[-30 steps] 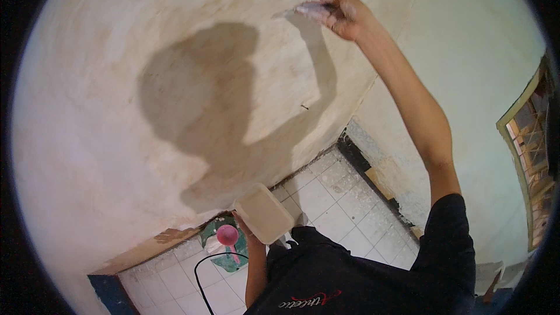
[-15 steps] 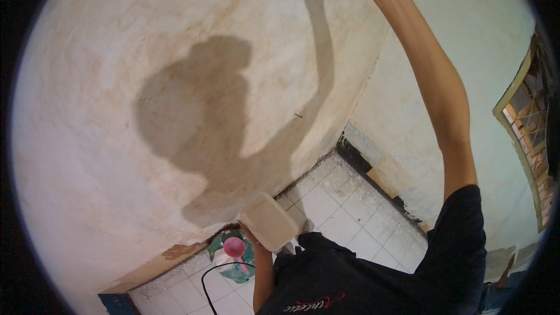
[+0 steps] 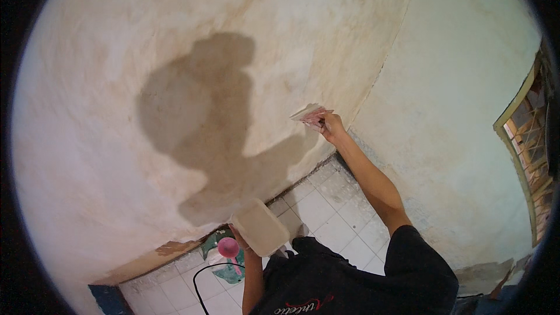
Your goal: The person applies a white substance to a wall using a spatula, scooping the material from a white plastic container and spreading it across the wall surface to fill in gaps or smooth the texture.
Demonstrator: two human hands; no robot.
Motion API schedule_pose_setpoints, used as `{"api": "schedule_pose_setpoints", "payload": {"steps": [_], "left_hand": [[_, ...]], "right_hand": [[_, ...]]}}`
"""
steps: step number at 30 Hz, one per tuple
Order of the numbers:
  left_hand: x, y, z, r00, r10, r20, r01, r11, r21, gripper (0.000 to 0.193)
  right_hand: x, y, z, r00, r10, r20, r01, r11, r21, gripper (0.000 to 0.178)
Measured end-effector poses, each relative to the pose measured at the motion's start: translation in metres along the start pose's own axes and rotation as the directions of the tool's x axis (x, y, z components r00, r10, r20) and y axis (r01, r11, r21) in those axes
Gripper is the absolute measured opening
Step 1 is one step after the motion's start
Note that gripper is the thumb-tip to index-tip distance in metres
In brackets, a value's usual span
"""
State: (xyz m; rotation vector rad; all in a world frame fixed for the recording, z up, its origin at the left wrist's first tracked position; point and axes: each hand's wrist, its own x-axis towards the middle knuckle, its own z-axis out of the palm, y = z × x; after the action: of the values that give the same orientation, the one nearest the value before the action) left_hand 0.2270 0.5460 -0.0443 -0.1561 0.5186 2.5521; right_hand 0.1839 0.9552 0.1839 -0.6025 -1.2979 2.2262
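My right hand [image 3: 333, 128] grips a putty knife [image 3: 312, 116] with a pinkish, smeared body and a pale edge. Its edge appears to rest against the blotchy cream wall [image 3: 280, 52], a little left of the corner. Low in front of my body, my left hand [image 3: 240, 239] supports an off-white rectangular tub [image 3: 260, 227] from its left side. The tub is tilted, and a smooth pale surface faces up; I cannot tell how full it is. Most of my left fingers are hidden by the tub.
A pink dipper [image 3: 228, 247] lies on a green plastic sheet [image 3: 219, 273] on the white floor tiles [image 3: 313, 209]. A black cable [image 3: 197, 283] loops nearby. The second wall [image 3: 455, 93] meets the first at the right, with a barred window [image 3: 529, 140] beyond.
My right hand has come down from the top of the view to mid-wall, bringing the putty knife into sight. The tub and left hand have shifted slightly left and down in the picture.
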Motion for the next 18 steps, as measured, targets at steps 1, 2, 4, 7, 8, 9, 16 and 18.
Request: {"api": "schedule_pose_setpoints", "payload": {"steps": [1,2,4,7,8,9,16,18], "left_hand": [[0.002,-0.004,0.003,1.000,-0.013,0.009,0.013,1.000,0.003,0.075],[0.000,-0.001,0.002,1.000,-0.008,0.001,0.008,1.000,0.004,0.075],[-0.002,0.003,-0.001,1.000,0.008,-0.012,-0.008,1.000,0.011,0.075],[-0.005,0.004,-0.003,1.000,0.011,-0.017,-0.011,1.000,0.018,0.075],[-0.005,0.003,-0.002,1.000,0.011,-0.016,-0.011,1.000,0.017,0.075],[-0.006,0.002,-0.002,1.000,0.011,-0.018,-0.011,1.000,0.017,0.075],[-0.004,-0.006,0.002,1.000,-0.018,-0.003,0.018,1.000,0.024,0.075],[-0.002,-0.008,0.005,1.000,-0.026,0.002,0.026,0.999,0.032,0.075]], "right_hand": [[0.017,0.002,-0.017,0.996,-0.077,0.050,0.077,0.997,-0.010,0.020],[0.021,-0.002,-0.008,0.996,-0.071,0.062,0.071,0.997,-0.003,0.020],[0.028,-0.016,0.014,0.995,-0.057,0.087,0.057,0.998,0.010,0.023],[0.029,-0.060,0.039,0.999,-0.051,-0.020,0.048,0.993,-0.110,0.024],[0.026,-0.078,0.047,0.999,-0.038,0.004,0.038,0.996,-0.080,0.025],[0.024,-0.097,0.054,0.999,-0.026,0.029,0.027,0.998,-0.050,0.025],[0.007,-0.214,0.107,0.976,-0.146,0.159,0.154,0.987,-0.035,0.030],[0.004,-0.246,0.122,0.963,-0.166,0.212,0.176,0.984,-0.026,0.031]]}}
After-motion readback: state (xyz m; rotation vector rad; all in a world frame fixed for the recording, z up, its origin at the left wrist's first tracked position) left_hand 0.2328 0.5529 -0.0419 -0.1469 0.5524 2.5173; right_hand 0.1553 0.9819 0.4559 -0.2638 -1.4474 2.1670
